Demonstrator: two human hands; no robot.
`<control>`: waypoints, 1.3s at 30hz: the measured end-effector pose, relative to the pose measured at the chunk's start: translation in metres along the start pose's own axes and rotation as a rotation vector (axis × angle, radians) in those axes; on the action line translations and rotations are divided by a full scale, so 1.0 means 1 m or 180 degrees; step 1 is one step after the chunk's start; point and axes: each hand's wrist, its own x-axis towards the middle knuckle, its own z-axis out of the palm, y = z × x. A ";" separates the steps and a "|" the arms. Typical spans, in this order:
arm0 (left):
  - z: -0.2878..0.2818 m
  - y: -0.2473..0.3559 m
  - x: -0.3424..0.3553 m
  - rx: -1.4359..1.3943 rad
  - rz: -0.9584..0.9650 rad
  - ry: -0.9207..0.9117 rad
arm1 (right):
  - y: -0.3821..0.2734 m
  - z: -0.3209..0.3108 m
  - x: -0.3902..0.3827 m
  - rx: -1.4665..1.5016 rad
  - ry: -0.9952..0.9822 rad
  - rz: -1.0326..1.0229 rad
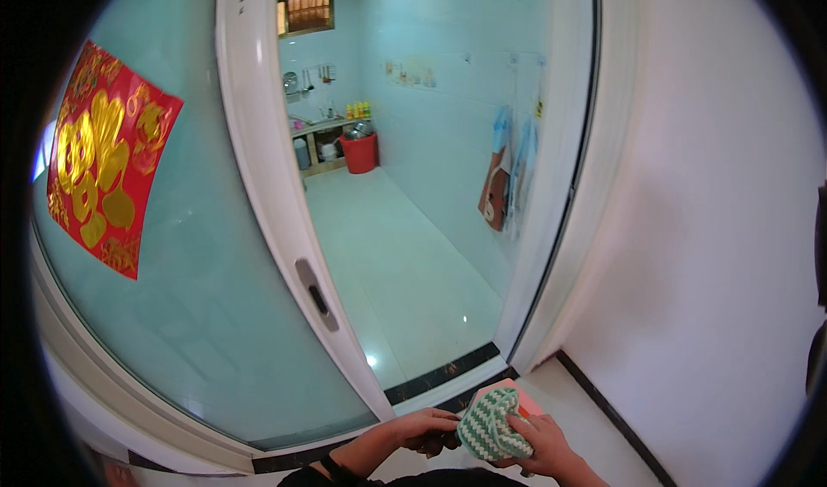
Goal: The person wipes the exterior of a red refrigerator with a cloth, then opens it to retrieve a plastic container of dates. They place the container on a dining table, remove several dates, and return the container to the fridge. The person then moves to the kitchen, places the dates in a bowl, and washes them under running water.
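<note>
Right in front of the dark threshold (448, 371), at the near side, my right hand (544, 449) is closed round a green-and-white zigzag cloth (489, 427), thumb on top and fingers seemingly tucked beneath, probably so the soft thing keeps together, with a pink item (532, 401) peeking out behind it. My left hand (429, 431) is just left of it, fingers half-curled, and I can't tell whether they pinch the edge or nothing. Far ahead, a brown apron (494, 198) hangs on the right wall (422, 125), presumably for easy reach.
</note>
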 end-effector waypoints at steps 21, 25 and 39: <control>-0.185 0.232 0.091 -0.0871 0.1010 0.0756 | 0.221 -0.005 0.363 0.0819 -0.0497 -0.1118; -0.222 0.250 0.089 -0.1062 0.1173 0.0929 | 0.245 0.017 0.428 0.0925 -0.0972 -0.1259; -0.366 0.344 0.070 -0.1710 0.1667 0.1941 | 0.293 0.098 0.691 0.1470 -0.1828 -0.2330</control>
